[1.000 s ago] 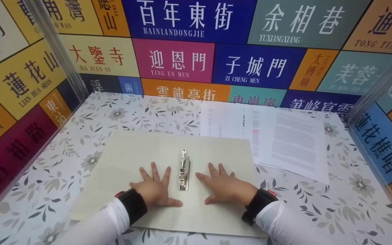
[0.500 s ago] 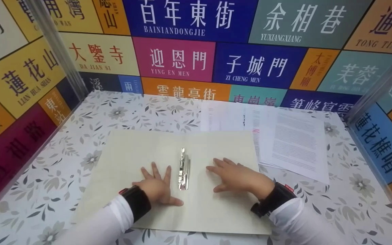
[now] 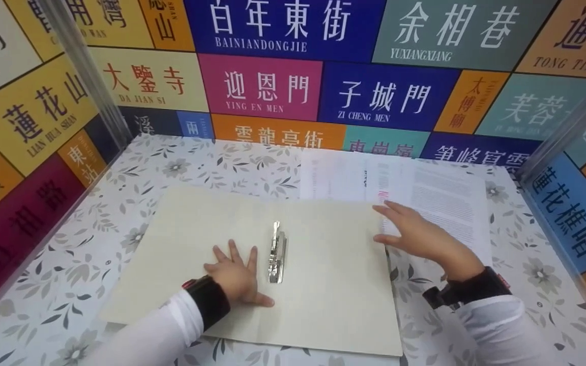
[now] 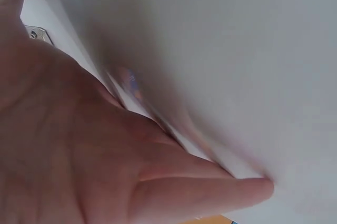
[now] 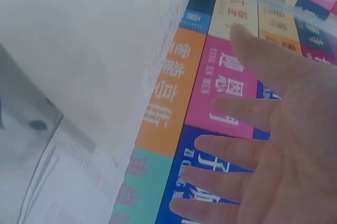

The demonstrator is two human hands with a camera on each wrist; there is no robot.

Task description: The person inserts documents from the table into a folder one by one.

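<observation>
An opened cream file folder (image 3: 333, 284) lies flat on the table, with a metal lever clip (image 3: 276, 254) standing at its spine. My left hand (image 3: 237, 277) rests on the folder's left half, fingers spread, thumb toward the spine below the clip. In the left wrist view, the fingers of that left hand (image 4: 105, 145) lie along the pale folder surface (image 4: 253, 66). Over the folder's right edge hovers my right hand (image 3: 417, 234), its fingers extended and nothing held. From the right wrist view, the right hand (image 5: 295, 145) shows its bare palm and straight fingers.
Printed sheets (image 3: 445, 203) lie spread at the back right, partly under the folder's far corner and behind the right hand. A flower-patterned cover (image 3: 69, 305) spans the table. Colourful lettered panels (image 3: 262, 86) wall the back and sides.
My right hand has lifted away from the folder's middle and moved right to its edge near the papers. The left hand has stayed on the folder, which has shifted slightly.
</observation>
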